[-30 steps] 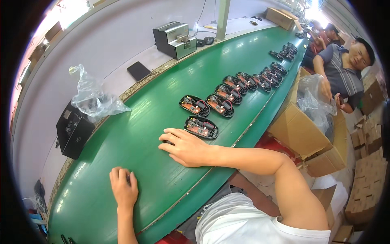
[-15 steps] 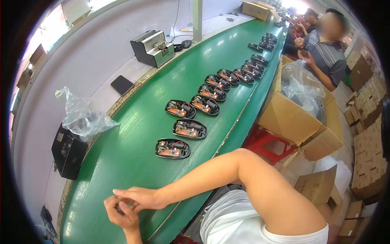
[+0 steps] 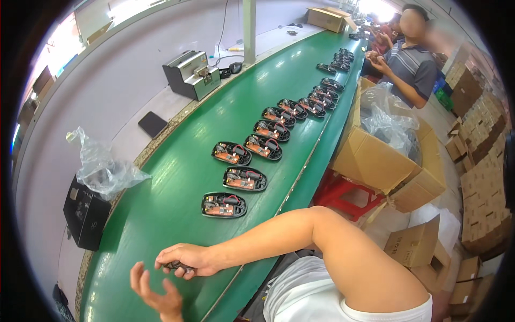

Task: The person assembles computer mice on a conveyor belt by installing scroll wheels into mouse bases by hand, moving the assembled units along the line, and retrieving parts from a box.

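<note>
Over the green work surface (image 3: pixel 134 231), my right hand (image 3: pixel 194 256) is closed around a small dark object (image 3: pixel 178 266), mostly covered by the fingers; its kind is unclear. My left hand (image 3: pixel 160 296) is just nearer and to the left, fingers spread and holding nothing. Ahead of both hands lies an open black mouse shell (image 3: pixel 224 205) showing an orange circuit board, a scroll wheel and red wires. Several similar shells (image 3: pixel 244 178) trail away from it toward the far right.
On the left, a clear plastic bag (image 3: pixel 107 172) hangs over a black box (image 3: pixel 85 214). Along the ledge lie a dark flat phone-like slab (image 3: pixel 153 124) and a grey-black machine (image 3: pixel 192 75). A cardboard box (image 3: pixel 370 155) stands right of the table; beyond it is another person (image 3: pixel 410 67).
My hands have separated: the left has opened and dropped nearer, while the right keeps the dark object. The view has shifted slightly. The far person's hands are now raised together.
</note>
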